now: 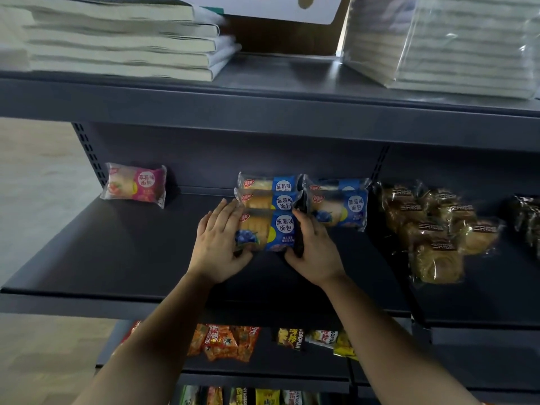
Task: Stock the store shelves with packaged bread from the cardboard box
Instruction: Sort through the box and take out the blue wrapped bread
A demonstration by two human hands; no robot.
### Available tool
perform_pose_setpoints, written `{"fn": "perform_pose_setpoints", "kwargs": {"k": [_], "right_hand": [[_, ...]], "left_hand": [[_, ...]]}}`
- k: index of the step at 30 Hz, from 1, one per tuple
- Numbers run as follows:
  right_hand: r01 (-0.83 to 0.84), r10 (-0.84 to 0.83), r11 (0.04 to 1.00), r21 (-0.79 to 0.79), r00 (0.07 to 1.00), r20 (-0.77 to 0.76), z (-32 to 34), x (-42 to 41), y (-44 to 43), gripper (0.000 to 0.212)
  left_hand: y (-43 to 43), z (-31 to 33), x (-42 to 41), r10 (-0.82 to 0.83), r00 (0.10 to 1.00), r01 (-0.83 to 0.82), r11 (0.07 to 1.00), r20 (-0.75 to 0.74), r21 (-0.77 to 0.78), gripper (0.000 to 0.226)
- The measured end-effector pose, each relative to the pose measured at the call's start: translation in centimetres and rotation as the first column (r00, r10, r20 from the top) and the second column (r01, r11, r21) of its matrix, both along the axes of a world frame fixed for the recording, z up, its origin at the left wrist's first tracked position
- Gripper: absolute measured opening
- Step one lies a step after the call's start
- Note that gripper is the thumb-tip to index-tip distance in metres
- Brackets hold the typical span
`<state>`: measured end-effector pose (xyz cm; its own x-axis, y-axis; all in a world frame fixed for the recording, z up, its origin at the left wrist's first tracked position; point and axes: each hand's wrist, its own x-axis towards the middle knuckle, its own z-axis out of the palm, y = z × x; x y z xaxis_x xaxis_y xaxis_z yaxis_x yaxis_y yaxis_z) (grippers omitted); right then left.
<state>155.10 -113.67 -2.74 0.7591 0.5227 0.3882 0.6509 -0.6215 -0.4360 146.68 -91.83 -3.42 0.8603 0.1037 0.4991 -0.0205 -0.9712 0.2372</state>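
On the dark grey middle shelf [117,258], a row of three blue blueberry bread packets runs front to back. My hands flank the front packet [271,229]. My left hand [217,247] presses its straight fingers against the left ends of the front and middle packet [267,200], thumb at the front corner. My right hand [315,249] grips the front packet's dark right end between thumb and fingers. Two more blue packets [340,210] lie stacked just right of the row. A pink strawberry bread packet [136,184] leans against the back panel at the far left. No cardboard box for the bread is in view.
Several clear-wrapped brown buns [432,229] are piled at the right of the same shelf. Stacked books [122,39] and wrapped paper goods [467,45] sit on the shelf above, with brown cardboard [280,39] between them. Snack bags [230,342] hang below. Bare shelf lies between the pink packet and my left hand.
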Motion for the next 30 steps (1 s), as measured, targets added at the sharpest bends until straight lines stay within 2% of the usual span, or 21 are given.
{"fn": "perform_pose_setpoints", "kwargs": {"k": [22, 27, 30], "right_hand": [[-0.016, 0.016, 1.0, 0.011, 1.0, -0.005, -0.1, 0.2, 0.2, 0.093], [0.025, -0.022, 0.996, 0.081, 0.999, -0.035, 0.3, -0.4, -0.2, 0.09], [0.049, -0.048, 0.994, 0.095, 0.999, -0.021, 1.0, -1.2, -1.1, 0.074]], "left_hand": [[0.3, -0.1, 0.1, 0.002, 1.0, -0.001, 1.0, -0.028, 0.009, 0.092], [0.0, 0.4, -0.3, -0.044, 0.998, 0.045, 0.998, -0.037, 0.036, 0.087], [-0.4, 0.9, -0.7, -0.071, 0.997, 0.07, 0.996, 0.006, 0.046, 0.078]]}}
